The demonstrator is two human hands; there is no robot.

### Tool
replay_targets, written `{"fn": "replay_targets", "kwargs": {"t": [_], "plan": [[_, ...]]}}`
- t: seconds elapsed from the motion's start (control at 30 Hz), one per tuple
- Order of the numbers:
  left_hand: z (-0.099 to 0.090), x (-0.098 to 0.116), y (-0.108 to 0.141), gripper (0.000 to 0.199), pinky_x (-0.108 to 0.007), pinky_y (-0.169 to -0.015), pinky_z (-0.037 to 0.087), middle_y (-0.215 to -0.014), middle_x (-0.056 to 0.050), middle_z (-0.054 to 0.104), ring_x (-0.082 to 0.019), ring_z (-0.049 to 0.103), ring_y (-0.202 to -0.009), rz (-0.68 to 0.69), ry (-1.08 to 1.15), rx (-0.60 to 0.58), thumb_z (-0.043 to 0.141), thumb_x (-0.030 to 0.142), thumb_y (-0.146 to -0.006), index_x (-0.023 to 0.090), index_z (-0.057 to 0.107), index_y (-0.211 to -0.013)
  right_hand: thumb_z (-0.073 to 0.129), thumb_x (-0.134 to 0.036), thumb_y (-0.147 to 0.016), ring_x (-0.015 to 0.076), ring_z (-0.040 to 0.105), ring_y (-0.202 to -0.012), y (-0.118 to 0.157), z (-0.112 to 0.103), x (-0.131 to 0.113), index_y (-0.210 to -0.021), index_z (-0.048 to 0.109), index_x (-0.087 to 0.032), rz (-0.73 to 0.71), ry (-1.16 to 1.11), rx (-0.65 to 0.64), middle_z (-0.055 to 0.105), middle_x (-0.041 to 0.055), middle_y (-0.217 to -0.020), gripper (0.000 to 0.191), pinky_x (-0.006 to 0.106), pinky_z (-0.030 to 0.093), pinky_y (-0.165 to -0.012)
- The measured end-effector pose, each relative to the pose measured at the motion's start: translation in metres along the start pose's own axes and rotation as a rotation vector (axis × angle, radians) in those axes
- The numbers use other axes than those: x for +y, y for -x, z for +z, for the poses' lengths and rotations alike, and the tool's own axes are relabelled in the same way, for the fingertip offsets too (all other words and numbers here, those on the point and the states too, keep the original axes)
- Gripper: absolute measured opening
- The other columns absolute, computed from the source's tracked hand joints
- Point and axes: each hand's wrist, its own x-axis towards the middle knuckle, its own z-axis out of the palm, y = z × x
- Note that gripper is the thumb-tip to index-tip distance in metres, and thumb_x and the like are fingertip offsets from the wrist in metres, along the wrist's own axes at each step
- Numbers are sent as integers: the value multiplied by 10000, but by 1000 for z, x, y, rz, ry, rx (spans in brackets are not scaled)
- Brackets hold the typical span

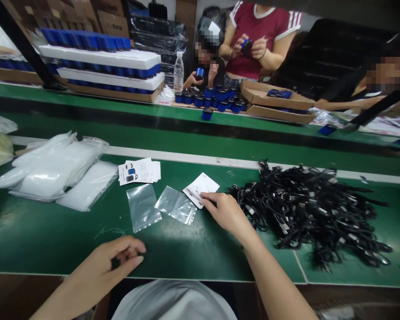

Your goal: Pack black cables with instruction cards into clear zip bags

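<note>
My right hand point(225, 210) pinches the near edge of a folded white leaflet point(202, 184) between thumb and fingers, low over the green table. Left of it lies a clear plastic zip bag point(176, 205), with a second clear bag point(142, 207) beside that one. Both look flat. My left hand point(122, 258) hovers near the table's front edge, holding nothing, its fingers loosely bent and the thumb apart from the index finger. Behind the bags sits a small stack of printed leaflets point(138, 171), the top one showing product pictures.
Black USB cables point(303, 209) form a tangled heap on the right. Plump packs of white bags point(53, 169) are piled at left. Across a raised green ledge, blue-and-black cylinders point(216, 98), cardboard trays point(276, 98) and a bottle point(178, 73) stand before several people.
</note>
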Motion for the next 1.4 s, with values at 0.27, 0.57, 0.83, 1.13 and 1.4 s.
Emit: {"fn": "replay_targets", "kwargs": {"t": [0.27,0.57,0.83,1.13,1.4], "plan": [[47,35,-54,207,-337,-855,505,-1116,-38,640,-207,614,-1003,365,-454,89,522,284,-853,235,628,-1023,536,-223,-862,278,664,-922,1,4,1,-1044,684,-167,13,-7,73,720,92,-986,240,367,493,-806],[77,33,-75,162,-386,-799,518,-1007,-79,652,-239,615,-917,470,-663,149,582,212,-827,163,649,-966,557,-197,-852,245,593,-1057,23,16,-9,-1054,658,-143,-141,-80,238,658,118,-1127,232,394,394,-968],[66,41,-83,229,-309,-770,542,-1091,-80,672,-219,628,-986,576,-804,-42,536,123,-833,160,630,-1038,520,-132,-845,201,646,-871,49,25,-15,-932,669,-162,-100,-363,250,705,70,-929,176,316,479,-803],[57,55,-76,382,-286,-644,557,-1030,-96,689,-217,667,-896,642,-907,-149,406,-3,-799,150,598,-1092,489,-347,-870,179,626,-643,56,39,-9,-781,665,-132,237,-769,-10,669,70,-716,291,278,495,-565],[60,34,-33,325,-256,-606,532,-914,-42,654,-167,655,-771,672,-660,122,375,102,-878,220,584,-1098,636,-559,-689,116,594,-589,52,46,-21,-743,594,-138,378,-1294,-118,613,4,-617,426,208,484,-509]]}}
